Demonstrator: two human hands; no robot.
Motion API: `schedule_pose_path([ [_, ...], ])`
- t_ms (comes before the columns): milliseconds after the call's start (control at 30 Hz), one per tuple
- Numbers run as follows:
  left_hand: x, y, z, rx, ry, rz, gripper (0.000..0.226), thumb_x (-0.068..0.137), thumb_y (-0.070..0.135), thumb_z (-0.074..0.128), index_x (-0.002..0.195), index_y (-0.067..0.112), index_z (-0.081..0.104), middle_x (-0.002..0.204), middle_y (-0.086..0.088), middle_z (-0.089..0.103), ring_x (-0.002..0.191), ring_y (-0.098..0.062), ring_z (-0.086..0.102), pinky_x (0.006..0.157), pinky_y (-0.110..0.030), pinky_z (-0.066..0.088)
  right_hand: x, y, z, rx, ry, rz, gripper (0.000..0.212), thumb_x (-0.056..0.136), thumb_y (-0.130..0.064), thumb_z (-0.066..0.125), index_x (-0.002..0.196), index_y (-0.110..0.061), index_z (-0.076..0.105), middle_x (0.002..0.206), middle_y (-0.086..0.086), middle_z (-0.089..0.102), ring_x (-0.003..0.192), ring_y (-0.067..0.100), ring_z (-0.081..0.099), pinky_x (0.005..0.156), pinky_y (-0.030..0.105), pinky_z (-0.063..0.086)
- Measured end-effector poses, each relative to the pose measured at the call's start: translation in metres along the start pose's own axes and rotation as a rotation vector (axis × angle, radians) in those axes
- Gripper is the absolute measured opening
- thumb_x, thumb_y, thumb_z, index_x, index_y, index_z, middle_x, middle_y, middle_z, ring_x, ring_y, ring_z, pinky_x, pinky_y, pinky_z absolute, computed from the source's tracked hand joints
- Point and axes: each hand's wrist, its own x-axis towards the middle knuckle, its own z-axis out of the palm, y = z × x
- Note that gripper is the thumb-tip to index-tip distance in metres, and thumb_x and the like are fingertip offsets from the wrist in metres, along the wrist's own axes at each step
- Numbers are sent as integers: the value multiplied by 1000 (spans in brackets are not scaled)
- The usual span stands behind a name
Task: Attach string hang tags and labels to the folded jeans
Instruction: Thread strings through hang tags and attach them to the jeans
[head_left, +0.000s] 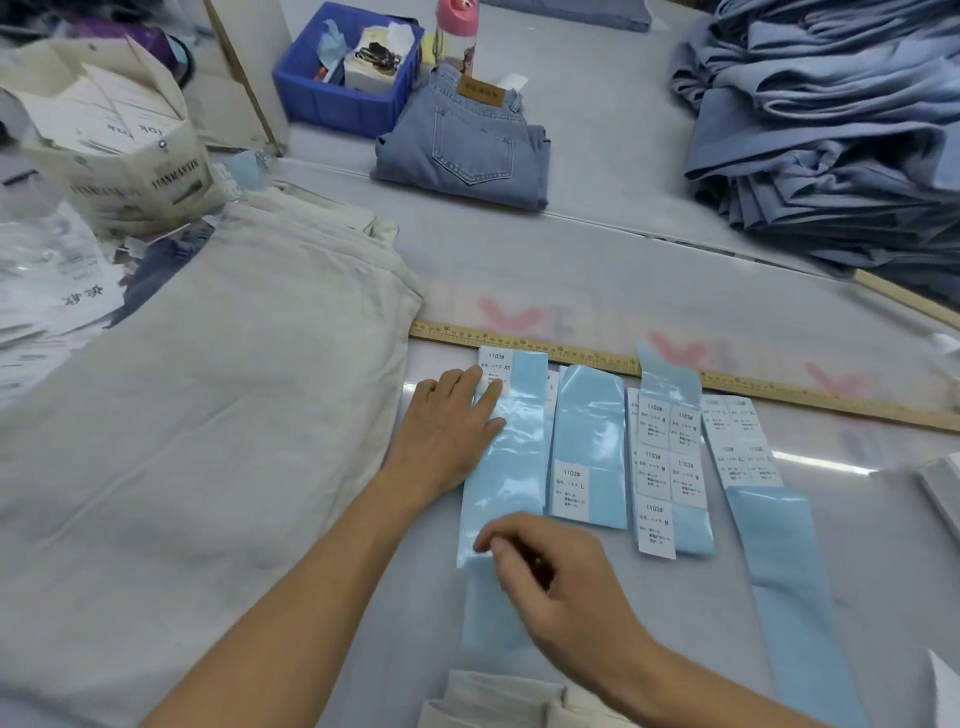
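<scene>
Two hands on the table (597, 270), both at the leftmost label strip (511, 457). Left hand (449, 428) lies flat and open, fingers straight, pressing the strip's upper part beside the white label (496, 364) marked "1103#" and "XS". Right hand (550, 577) has its fingers curled at the strip's lower edge; we can't tell if it pinches the liner or only touches it.

We see three more blue strips to the right: one (589, 447) with a label reading "1103#" and "L", one (670, 467) with several "1103#" labels, and one (763, 499) whose print is too blurred to read. A wooden ruler (727, 382) lies just behind all four.

Folded jeans (467, 150), blue, sit well back on the table, brown waist patch up, in front of a blue bin (332, 104) and a pink-capped bottle (457, 36). A stack of blue denim (841, 130) fills the far right. Cream fabric (208, 415) covers the left of the table, touching the left forearm. A bag of tags (119, 150) stands at far left, its print unreadable.
</scene>
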Motion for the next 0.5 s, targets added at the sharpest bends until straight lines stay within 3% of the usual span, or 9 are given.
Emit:
schedule_pose_path([
  [100,-4,1,1,5,-22,8,60,101,50,45,147,12,48,144,-13,50,126,-32,50,99,-45,43,15,3,-3,-327,134,-164,14,91,-19,62,101,-26,67,89,-14,59,76,6,53,68,15,41],
  [167,-5,2,3,16,-33,18,63,101,51,38,148,10,46,145,-14,49,127,-32,50,101,-45,43,16,16,1,-649,-6,-158,32,86,-15,70,116,-26,67,109,-4,58,95,17,54,81,26,47],
  [233,-5,2,2,16,-68,13,64,102,51,32,150,11,43,148,-14,47,130,-32,48,104,-46,41,14,26,11,-715,-143,-64,42,83,-18,74,122,-26,65,120,-1,57,104,22,54,87,35,51],
  [333,-5,4,1,6,-117,-2,60,106,48,30,156,14,32,156,-11,37,140,-29,37,113,-43,30,10,43,22,-860,-182,-71,53,74,-32,81,124,-22,65,132,5,60,114,29,62,89,42,57],
  [400,-7,4,-9,-69,-103,-28,53,109,41,30,158,19,29,161,-6,31,146,-25,29,118,-39,21,9,57,26,-970,-180,-103,56,84,-41,70,133,-16,64,143,11,57,126,33,59,101,45,52],
  [433,-11,4,-18,-128,-50,-51,49,110,35,35,156,19,34,161,-7,34,147,-25,30,120,-39,21,8,64,28,-1003,-189,-120,56,90,-44,58,138,-14,61,148,12,53,132,32,55,108,46,46],
  [500,-30,3,-42,-289,235,-193,43,103,21,54,146,15,52,151,-12,48,139,-30,45,115,-43,34,3,80,32,-1008,-183,-158,59,97,-45,41,145,-13,54,155,10,44,142,30,45,112,45,31],
])
